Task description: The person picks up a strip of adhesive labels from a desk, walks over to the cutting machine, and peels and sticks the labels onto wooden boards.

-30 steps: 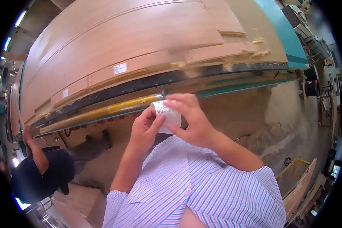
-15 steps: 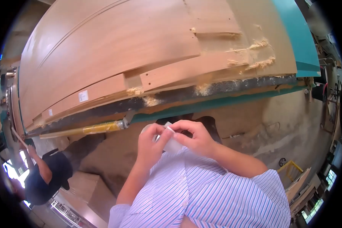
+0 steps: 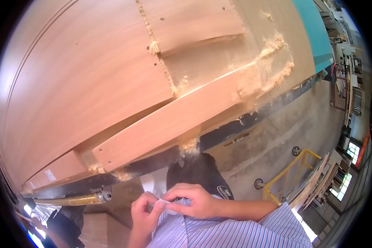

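A small white label sheet (image 3: pixel 168 208) is pinched between my two hands, low in the middle of the head view. My left hand (image 3: pixel 146 213) grips its left side with thumb and forefinger. On its right side the fingers of my right hand (image 3: pixel 193 201) are closed. Just beyond my hands is the near edge of a work surface with a large wood-coloured panel (image 3: pixel 91 74). A separate wooden strip (image 3: pixel 173 115) lies there at a slant, with wood shavings (image 3: pixel 190 145) along the edge.
A yellow-wrapped roller (image 3: pixel 80 199) runs along the surface's lower left edge. At the lower left is a co-worker in dark clothes (image 3: pixel 64 227), beside a cardboard box (image 3: pixel 101 231). A yellow-framed cart (image 3: pixel 291 173) with boards stands at the right.
The view has shifted right and closer to the panels. My hands appear lower, still together at the white sheet, whose printed side no longer shows. The co-worker is now nearer the bottom left corner.
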Action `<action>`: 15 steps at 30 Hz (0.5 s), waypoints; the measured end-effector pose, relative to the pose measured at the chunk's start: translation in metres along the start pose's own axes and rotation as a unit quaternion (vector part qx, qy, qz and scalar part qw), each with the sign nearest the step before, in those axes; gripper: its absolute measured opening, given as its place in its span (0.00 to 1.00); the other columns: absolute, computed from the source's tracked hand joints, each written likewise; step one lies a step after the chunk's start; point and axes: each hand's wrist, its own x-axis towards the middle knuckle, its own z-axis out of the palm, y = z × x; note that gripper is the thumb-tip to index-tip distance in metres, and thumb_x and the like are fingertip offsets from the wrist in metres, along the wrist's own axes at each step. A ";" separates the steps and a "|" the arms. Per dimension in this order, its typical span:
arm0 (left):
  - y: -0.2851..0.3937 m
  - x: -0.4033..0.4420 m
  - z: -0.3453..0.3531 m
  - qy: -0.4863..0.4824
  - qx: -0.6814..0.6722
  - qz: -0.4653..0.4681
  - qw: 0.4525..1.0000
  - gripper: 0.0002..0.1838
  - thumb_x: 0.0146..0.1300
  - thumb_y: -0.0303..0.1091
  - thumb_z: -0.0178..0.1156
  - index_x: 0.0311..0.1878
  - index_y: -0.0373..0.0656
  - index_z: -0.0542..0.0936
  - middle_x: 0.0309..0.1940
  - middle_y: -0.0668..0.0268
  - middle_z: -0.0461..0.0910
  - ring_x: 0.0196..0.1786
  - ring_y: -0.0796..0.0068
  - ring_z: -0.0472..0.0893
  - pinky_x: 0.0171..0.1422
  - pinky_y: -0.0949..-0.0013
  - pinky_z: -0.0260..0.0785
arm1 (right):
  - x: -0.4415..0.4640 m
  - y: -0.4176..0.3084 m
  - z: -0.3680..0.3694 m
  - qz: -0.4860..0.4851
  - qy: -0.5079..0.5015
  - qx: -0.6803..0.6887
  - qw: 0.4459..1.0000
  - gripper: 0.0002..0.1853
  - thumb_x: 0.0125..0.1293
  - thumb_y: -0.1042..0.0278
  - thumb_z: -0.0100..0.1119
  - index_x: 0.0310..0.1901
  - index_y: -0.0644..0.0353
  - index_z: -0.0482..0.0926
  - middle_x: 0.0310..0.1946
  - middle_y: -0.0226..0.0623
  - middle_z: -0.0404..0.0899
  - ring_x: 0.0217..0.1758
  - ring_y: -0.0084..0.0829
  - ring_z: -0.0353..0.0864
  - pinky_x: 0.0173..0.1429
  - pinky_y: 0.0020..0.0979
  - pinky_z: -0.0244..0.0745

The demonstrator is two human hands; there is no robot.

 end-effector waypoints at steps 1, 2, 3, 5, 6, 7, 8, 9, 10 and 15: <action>0.002 0.002 0.000 -0.006 0.000 0.003 1.000 0.08 0.60 0.27 0.67 0.30 0.37 0.77 0.28 0.65 0.80 0.32 0.79 0.76 0.38 0.75 0.67 | 0.002 0.001 -0.004 0.003 -0.001 -0.002 1.000 0.10 0.65 0.70 0.64 0.45 0.64 0.81 0.38 0.39 0.82 0.41 0.33 0.81 0.44 0.30 0.77; 0.004 0.000 -0.001 -0.012 0.002 0.000 1.000 0.07 0.60 0.27 0.67 0.31 0.37 0.77 0.28 0.65 0.80 0.32 0.78 0.76 0.38 0.75 0.67 | 0.002 0.002 -0.004 0.010 -0.001 0.001 1.000 0.10 0.65 0.70 0.64 0.45 0.64 0.81 0.38 0.39 0.82 0.41 0.33 0.81 0.44 0.30 0.76; 0.006 -0.002 -0.002 -0.019 0.004 0.002 1.000 0.07 0.61 0.27 0.67 0.31 0.36 0.78 0.28 0.64 0.80 0.32 0.78 0.76 0.38 0.74 0.67 | 0.002 0.002 -0.003 0.013 -0.005 0.005 1.000 0.09 0.65 0.70 0.64 0.44 0.64 0.81 0.38 0.39 0.82 0.41 0.32 0.81 0.44 0.29 0.76; 0.010 0.001 -0.002 -0.025 0.012 0.012 1.000 0.07 0.61 0.27 0.66 0.32 0.36 0.78 0.28 0.64 0.80 0.31 0.77 0.77 0.38 0.74 0.68 | 0.003 -0.004 -0.001 0.056 0.009 0.069 0.996 0.08 0.68 0.70 0.61 0.42 0.65 0.81 0.35 0.34 0.82 0.39 0.22 0.79 0.44 0.26 0.74; 0.008 0.001 -0.005 -0.037 0.040 0.037 0.998 0.07 0.61 0.28 0.66 0.34 0.35 0.78 0.29 0.63 0.81 0.31 0.74 0.78 0.38 0.72 0.69 | 0.002 -0.003 0.000 0.092 0.021 0.108 0.990 0.07 0.68 0.70 0.61 0.41 0.66 0.81 0.35 0.31 0.81 0.39 0.20 0.78 0.44 0.25 0.74; 0.010 0.002 -0.007 -0.049 0.078 0.056 0.994 0.07 0.60 0.28 0.67 0.34 0.36 0.79 0.29 0.62 0.80 0.31 0.72 0.79 0.37 0.71 0.70 | 0.000 -0.002 0.001 0.134 0.030 0.149 0.979 0.06 0.69 0.71 0.61 0.40 0.66 0.81 0.34 0.28 0.81 0.39 0.17 0.77 0.44 0.23 0.74; 0.015 -0.001 -0.007 -0.045 0.081 0.021 0.995 0.06 0.60 0.28 0.66 0.34 0.38 0.79 0.28 0.61 0.80 0.30 0.70 0.79 0.36 0.71 0.70 | 0.001 -0.009 0.001 0.138 0.050 0.161 0.976 0.06 0.69 0.71 0.61 0.39 0.65 0.80 0.34 0.27 0.80 0.39 0.16 0.76 0.44 0.22 0.73; 0.023 -0.002 -0.009 -0.045 0.111 0.021 0.993 0.05 0.62 0.28 0.65 0.34 0.38 0.78 0.29 0.62 0.80 0.30 0.72 0.78 0.35 0.71 0.69 | 0.002 -0.018 0.000 0.145 0.067 0.173 0.972 0.06 0.69 0.71 0.61 0.38 0.65 0.80 0.34 0.25 0.80 0.39 0.15 0.75 0.44 0.21 0.73; 0.025 -0.005 -0.010 -0.040 0.093 0.023 0.995 0.05 0.63 0.28 0.64 0.33 0.38 0.78 0.29 0.63 0.80 0.30 0.74 0.78 0.35 0.72 0.69 | 0.001 -0.026 0.002 0.141 0.097 0.159 0.972 0.06 0.69 0.71 0.60 0.38 0.65 0.80 0.34 0.25 0.80 0.39 0.14 0.75 0.44 0.21 0.72; 0.021 -0.029 -0.023 0.035 -0.006 0.017 0.999 0.05 0.64 0.27 0.62 0.34 0.38 0.78 0.29 0.68 0.80 0.32 0.83 0.76 0.36 0.76 0.68 | 0.029 -0.061 -0.031 -0.028 0.269 0.045 0.962 0.05 0.69 0.73 0.60 0.37 0.65 0.80 0.34 0.24 0.80 0.36 0.13 0.74 0.41 0.19 0.71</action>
